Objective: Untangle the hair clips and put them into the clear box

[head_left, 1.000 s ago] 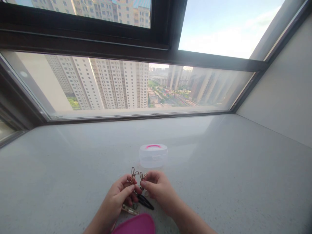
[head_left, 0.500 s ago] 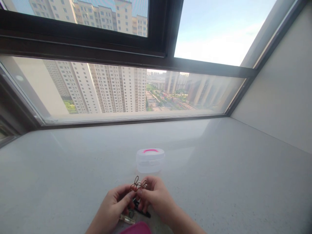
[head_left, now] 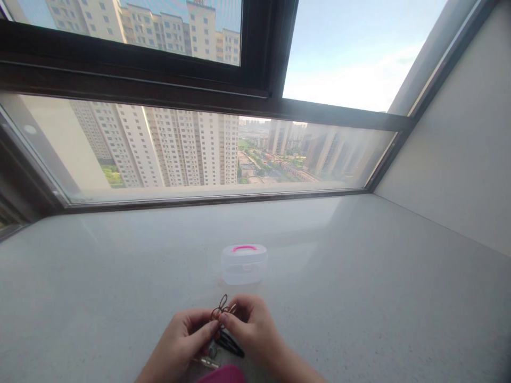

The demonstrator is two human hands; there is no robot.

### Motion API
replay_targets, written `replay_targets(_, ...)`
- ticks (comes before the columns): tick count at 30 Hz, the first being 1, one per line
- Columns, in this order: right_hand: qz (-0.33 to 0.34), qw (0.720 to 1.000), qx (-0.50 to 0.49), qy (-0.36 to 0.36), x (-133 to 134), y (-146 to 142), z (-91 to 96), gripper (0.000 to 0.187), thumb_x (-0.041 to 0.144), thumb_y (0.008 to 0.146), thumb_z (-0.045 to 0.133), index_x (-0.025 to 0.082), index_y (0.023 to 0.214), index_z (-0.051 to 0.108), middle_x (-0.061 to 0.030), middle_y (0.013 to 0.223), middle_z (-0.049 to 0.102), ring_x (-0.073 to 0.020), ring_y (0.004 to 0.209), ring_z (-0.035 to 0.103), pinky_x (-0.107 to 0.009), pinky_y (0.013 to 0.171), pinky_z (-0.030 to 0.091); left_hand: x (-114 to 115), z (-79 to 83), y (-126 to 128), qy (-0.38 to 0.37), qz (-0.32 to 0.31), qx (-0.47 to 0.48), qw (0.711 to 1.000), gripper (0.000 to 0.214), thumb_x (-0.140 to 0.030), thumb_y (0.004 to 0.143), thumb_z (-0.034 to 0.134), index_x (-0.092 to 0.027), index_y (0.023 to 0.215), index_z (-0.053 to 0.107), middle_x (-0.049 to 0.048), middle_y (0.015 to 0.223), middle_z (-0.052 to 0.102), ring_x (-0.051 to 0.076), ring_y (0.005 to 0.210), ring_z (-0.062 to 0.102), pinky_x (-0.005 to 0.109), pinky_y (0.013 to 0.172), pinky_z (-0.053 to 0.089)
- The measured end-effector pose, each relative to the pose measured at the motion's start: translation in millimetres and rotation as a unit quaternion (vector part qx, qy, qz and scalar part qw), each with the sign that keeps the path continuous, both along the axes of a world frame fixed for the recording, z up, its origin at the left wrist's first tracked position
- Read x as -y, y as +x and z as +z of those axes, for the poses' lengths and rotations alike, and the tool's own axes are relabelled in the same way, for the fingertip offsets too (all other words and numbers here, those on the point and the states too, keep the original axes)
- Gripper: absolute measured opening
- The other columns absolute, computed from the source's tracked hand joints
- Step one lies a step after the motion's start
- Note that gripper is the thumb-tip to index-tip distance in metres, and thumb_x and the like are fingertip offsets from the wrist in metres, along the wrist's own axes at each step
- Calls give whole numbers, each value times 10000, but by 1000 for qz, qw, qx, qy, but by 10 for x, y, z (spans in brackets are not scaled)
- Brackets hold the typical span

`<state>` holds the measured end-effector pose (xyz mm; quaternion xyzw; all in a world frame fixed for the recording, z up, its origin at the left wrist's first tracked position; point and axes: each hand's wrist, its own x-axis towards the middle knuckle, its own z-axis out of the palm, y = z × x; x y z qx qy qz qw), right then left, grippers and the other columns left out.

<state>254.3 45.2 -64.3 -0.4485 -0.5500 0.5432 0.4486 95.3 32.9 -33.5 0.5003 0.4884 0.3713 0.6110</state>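
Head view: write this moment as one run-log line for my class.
left hand: wire bow hair clips | right hand: same clips | nearby: black snap clip, clear plastic box

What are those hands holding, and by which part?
The left hand and right hand pinch looped brown wire hair ornaments low down, at the base of the loops.

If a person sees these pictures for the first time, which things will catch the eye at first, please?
The eye goes first to the tall apartment towers beyond the dark-framed window, across the top of the view. Lower down, a small clear plastic box with a pink handle stands on the pale stone sill. Just nearer, the left hand and right hand pinch looped wire hair clips above a black snap clip.
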Motion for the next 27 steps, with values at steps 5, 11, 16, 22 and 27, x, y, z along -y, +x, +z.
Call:
replay_targets(5,-37,998,17,37,2,21,53,150,229,709,675,115,806,665,40,555,501,-83,509,419,-199,482,307,-11,19,-24,-10,-16,-1,1000,370,-469,656,728,-131,792,794,24,523,635,139,463,496,224,447,361)
replay_targets(11,0,997,-57,-51,-50,22,99,259,343,692,688,93,759,678,33,473,512,-70,374,410,-184,368,307,-33,-48,-45,-28,33,20,999,446,-459,686,712,-103,950,763,-13,473,570,82,442,367,186,428,245)
replay_targets(16,48,985,-120,-114,-61,5,96,416,440,602,773,80,779,663,-13,527,595,-124,415,548,-207,372,424,-69,-146,-66,-38,95,37,994,524,-508,688,695,-109,1025,731,5,532,633,134,485,513,213,465,380)
replay_targets(22,86,971,-172,-141,-50,-19,21,615,395,480,867,93,949,609,-22,621,641,-172,472,629,-209,369,456,-92,-129,-85,1,125,12,992,479,-501,673,708,-127,972,731,29,658,716,192,589,629,245,533,486)
replay_targets(27,94,965,-194,-147,-28,-34,-20,692,324,431,899,128,1018,589,-19,692,668,-163,496,642,-253,444,517,-71,-116,-74,30,142,3,989,393,-475,691,702,-139,893,729,13,600,697,166,532,593,221,488,473)
